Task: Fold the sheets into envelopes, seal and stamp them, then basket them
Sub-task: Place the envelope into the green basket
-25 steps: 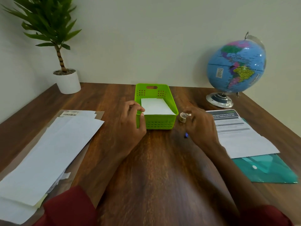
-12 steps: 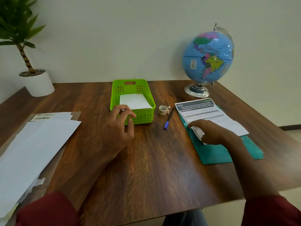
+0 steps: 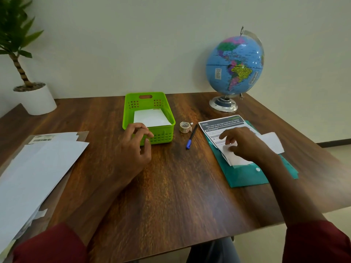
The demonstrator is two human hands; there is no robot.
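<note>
While resting on the sheets [image 3: 230, 143], right hand [image 3: 245, 144] spread loose; left hand [image 3: 135, 147] half-curled, holding nothing, just before the basket [image 3: 150, 118]; pen [image 3: 191, 137] between hands.

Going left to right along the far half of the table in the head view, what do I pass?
Potted plant → green basket → tape roll → blue pen → printed sheet, with the globe behind it.

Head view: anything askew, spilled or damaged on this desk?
Nothing damaged or spilled. The white sheets at the left lie fanned and skewed, and the printed sheet sits crooked on the teal folder.
</note>
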